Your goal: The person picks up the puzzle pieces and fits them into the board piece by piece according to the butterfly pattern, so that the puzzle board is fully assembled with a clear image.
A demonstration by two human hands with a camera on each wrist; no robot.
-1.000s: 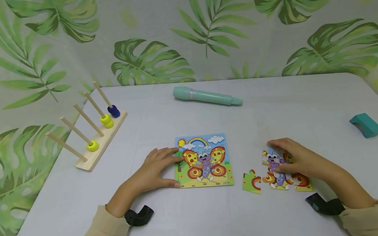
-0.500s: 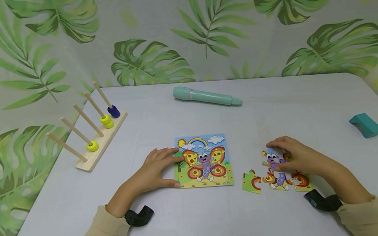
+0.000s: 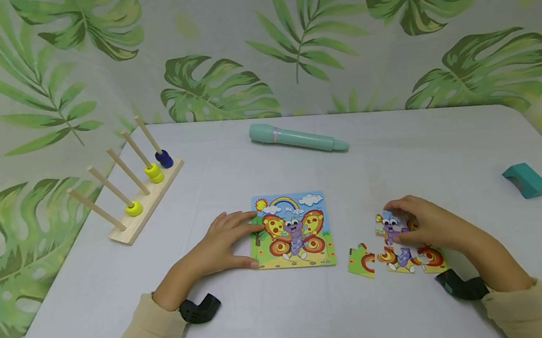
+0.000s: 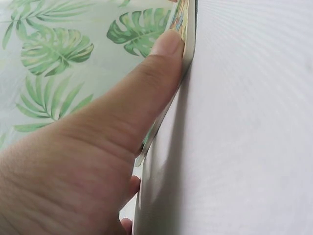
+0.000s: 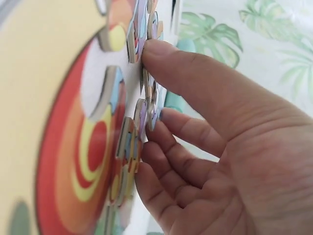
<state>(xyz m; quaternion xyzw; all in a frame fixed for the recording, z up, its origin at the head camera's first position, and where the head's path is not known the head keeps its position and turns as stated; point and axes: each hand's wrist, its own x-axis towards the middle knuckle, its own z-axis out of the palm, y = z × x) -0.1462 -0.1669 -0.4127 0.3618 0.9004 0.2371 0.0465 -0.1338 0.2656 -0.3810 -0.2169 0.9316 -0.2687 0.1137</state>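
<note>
In the head view my left hand [image 3: 227, 245] lies along the left edge of a square butterfly picture board [image 3: 295, 256]. Its fingertips touch that edge, and the thumb rests on the near left corner. The left wrist view shows the thumb [image 4: 159, 61] against the board's thin side. On the right, my right hand [image 3: 430, 223] pinches a puzzle piece [image 3: 391, 224] with the butterfly's face between thumb and fingers. Just below lie a body piece [image 3: 403, 259] and a wing piece [image 3: 432, 258]. Another wing piece [image 3: 361, 262] sits apart to the left. My palm partly hides further pieces.
A wooden peg stand [image 3: 149, 205] with yellow and blue beads stands at the far left. Behind the board lies a mint-green microphone-shaped toy [image 3: 300, 138]. A teal arched block [image 3: 526, 180] is at the far right of the white table [image 3: 288, 323].
The right hand's face piece has shifted slightly away from the body piece, and a small gap shows between them. My left hand and the board stay put.
</note>
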